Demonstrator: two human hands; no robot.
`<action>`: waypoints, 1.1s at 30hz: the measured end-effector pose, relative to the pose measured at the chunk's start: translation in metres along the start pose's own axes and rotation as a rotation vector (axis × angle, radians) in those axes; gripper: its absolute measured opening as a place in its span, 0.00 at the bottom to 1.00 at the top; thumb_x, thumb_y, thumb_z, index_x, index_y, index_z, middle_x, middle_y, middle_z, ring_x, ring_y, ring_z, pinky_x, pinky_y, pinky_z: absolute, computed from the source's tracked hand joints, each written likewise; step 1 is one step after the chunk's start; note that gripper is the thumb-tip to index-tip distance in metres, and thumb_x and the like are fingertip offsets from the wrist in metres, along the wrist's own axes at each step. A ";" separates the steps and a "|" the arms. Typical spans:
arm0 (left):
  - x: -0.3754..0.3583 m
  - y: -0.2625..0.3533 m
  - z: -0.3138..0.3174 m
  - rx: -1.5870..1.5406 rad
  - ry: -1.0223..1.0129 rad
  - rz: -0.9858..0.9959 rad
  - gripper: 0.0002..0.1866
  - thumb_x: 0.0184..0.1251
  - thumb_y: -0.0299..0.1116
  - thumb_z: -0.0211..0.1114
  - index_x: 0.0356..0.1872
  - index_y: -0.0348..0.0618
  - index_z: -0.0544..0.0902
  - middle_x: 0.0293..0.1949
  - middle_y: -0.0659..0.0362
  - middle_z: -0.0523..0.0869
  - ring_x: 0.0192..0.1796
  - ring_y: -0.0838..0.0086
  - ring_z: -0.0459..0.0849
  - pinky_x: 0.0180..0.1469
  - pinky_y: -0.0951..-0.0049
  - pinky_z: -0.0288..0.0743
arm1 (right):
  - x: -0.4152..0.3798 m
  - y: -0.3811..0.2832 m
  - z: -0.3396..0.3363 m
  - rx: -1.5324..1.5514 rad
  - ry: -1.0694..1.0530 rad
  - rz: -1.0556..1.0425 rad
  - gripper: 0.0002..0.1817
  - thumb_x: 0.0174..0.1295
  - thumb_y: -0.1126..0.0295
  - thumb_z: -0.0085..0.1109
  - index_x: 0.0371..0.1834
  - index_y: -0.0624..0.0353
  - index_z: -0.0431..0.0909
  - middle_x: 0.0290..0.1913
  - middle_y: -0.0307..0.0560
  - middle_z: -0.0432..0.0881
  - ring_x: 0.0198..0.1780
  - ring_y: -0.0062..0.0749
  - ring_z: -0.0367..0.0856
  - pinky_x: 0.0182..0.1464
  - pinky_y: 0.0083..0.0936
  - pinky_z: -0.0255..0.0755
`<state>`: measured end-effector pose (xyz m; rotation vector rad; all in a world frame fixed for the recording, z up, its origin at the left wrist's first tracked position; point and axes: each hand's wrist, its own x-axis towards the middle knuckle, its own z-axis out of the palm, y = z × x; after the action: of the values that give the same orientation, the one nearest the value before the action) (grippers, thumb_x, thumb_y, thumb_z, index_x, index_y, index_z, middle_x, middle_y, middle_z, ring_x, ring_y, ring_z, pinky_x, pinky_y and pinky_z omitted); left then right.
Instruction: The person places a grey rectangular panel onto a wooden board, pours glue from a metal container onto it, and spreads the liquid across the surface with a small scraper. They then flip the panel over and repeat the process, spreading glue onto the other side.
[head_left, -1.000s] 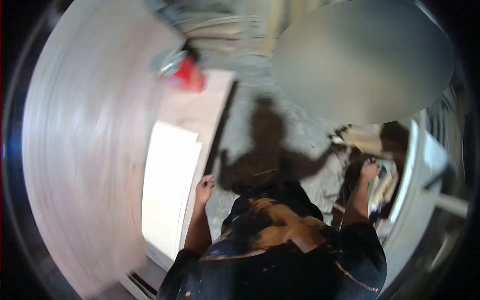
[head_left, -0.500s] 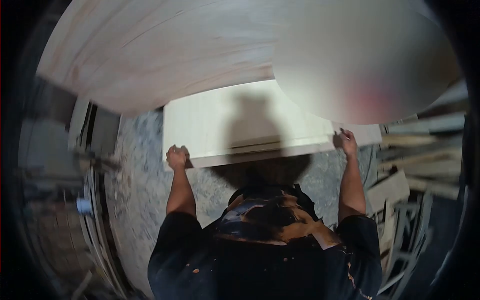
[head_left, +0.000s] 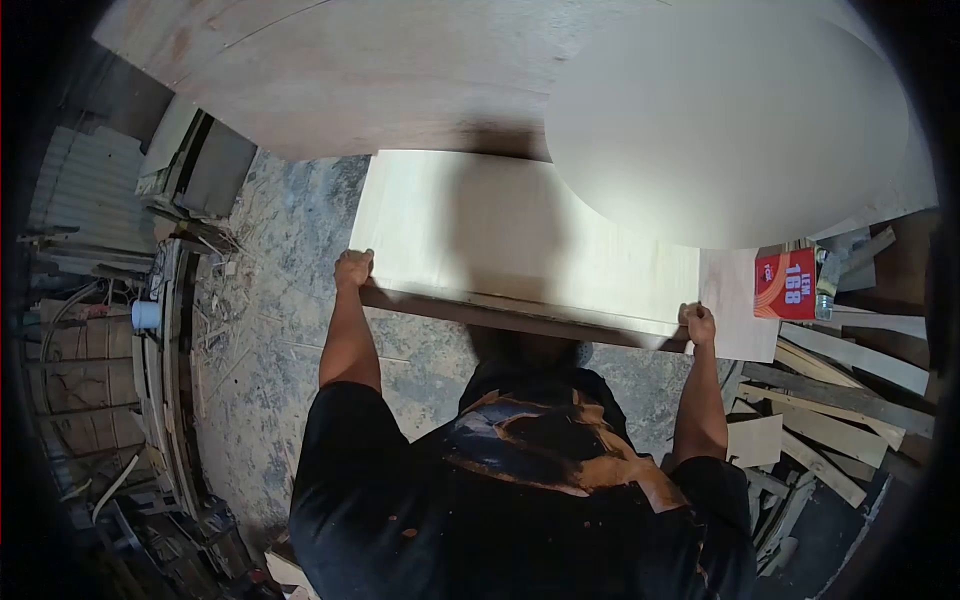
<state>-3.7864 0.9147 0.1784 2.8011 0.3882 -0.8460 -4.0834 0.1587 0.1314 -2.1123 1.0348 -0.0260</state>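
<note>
A pale wooden panel (head_left: 410, 215) with a raised darker edge along its near side spans the space in front of me, my shadow falling across its middle. My left hand (head_left: 354, 267) is closed around its near left corner. At the near right corner, the fingers of my right hand (head_left: 699, 323) are wrapped over the edge. The far part of the panel meets a large plywood sheet (head_left: 350, 90), and a blurred patch covers its far right.
A red package (head_left: 785, 284) marked 168 lies to the right, beside a small glass jar (head_left: 826, 290). Wood offcuts (head_left: 830, 420) pile up below it. Boards (head_left: 175, 370) and a light blue cup-like object (head_left: 146, 315) stand at left. Wood shavings litter the concrete floor (head_left: 260, 400).
The panel's tilt has changed: its left end and my left hand are higher in view, its right end and my right hand lower. The red package now shows clearly at right.
</note>
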 end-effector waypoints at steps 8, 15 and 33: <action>0.015 -0.033 0.007 -0.196 0.229 -0.043 0.38 0.53 0.58 0.58 0.55 0.34 0.71 0.53 0.42 0.76 0.58 0.52 0.74 0.60 0.62 0.67 | -0.025 -0.061 0.000 0.389 -0.276 0.116 0.12 0.58 0.64 0.59 0.27 0.63 0.78 0.26 0.33 0.74 0.28 0.18 0.69 0.30 0.20 0.64; -0.011 -0.023 -0.018 -0.067 0.253 -0.096 0.29 0.55 0.49 0.58 0.52 0.35 0.75 0.50 0.44 0.79 0.54 0.54 0.77 0.57 0.62 0.70 | 0.003 -0.017 0.013 0.122 -0.200 0.224 0.20 0.54 0.58 0.60 0.36 0.68 0.80 0.29 0.41 0.80 0.30 0.25 0.75 0.35 0.25 0.69; -0.117 -0.016 -0.154 -1.635 0.149 0.187 0.23 0.67 0.46 0.54 0.54 0.38 0.71 0.41 0.55 0.83 0.42 0.73 0.81 0.43 0.75 0.77 | -0.044 -0.169 -0.183 0.992 -0.322 0.141 0.21 0.68 0.57 0.45 0.50 0.67 0.72 0.35 0.53 0.82 0.35 0.32 0.83 0.36 0.22 0.80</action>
<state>-3.8057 0.9464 0.3686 1.3056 0.4867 -0.0598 -4.0608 0.1373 0.3821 -1.0966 0.7391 -0.1034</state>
